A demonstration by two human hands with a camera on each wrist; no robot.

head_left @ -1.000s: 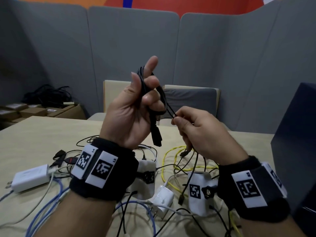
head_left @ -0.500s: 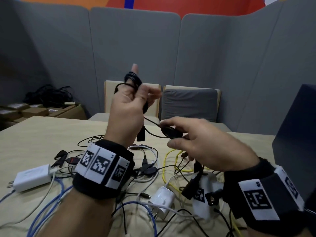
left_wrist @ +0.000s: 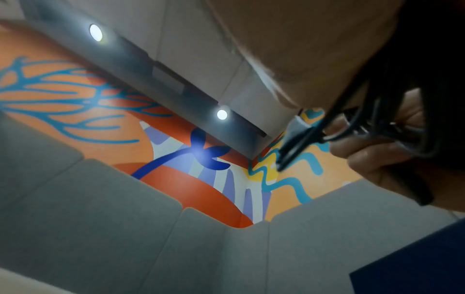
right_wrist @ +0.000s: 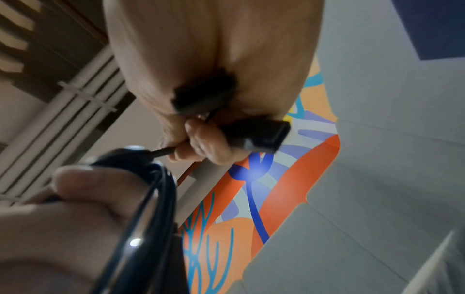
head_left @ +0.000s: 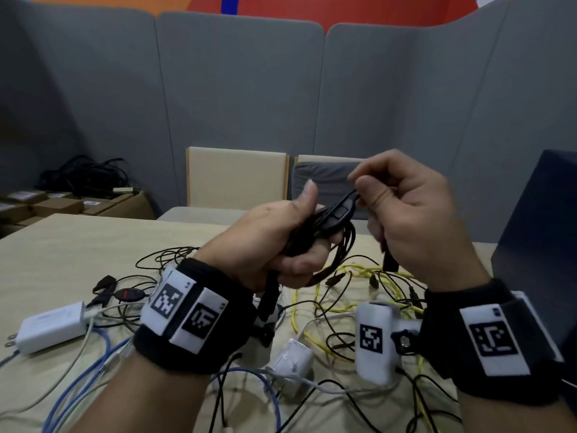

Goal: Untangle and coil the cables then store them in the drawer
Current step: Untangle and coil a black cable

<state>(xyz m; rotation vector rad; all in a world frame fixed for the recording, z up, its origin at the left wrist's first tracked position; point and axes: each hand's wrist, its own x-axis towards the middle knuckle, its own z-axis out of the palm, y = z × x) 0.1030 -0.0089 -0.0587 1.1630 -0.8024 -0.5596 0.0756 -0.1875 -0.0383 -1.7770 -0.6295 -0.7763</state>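
Observation:
A coiled black cable (head_left: pixel 338 245) is bundled in my left hand (head_left: pixel 281 242), which grips the loops in a fist above the table. My right hand (head_left: pixel 402 214) pinches the cable's free end just past an oval inline switch (head_left: pixel 338 210). A black plug (head_left: pixel 389 260) hangs under that hand. In the right wrist view my right fingers (right_wrist: pixel 201 143) pinch the thin cable beside a black connector (right_wrist: pixel 261 133), and the coil (right_wrist: pixel 151 208) lies in the left hand. The left wrist view shows cable loops (left_wrist: pixel 392 123) against the palm. No drawer is in view.
On the beige table (head_left: pixel 62 251) lies a tangle: a yellow cable (head_left: pixel 315 310), a blue cable (head_left: pixel 78 389), thin black cables, a white charger (head_left: pixel 50 328) and a small white adapter (head_left: pixel 292 360). A dark blue cabinet (head_left: pixel 543 245) stands right. Two chairs (head_left: pixel 237 179) face the far edge.
The left hand has dropped from raised fingers wrapped with cable to a fist round the finished coil. The right hand has risen and brought the inline switch up against the bundle.

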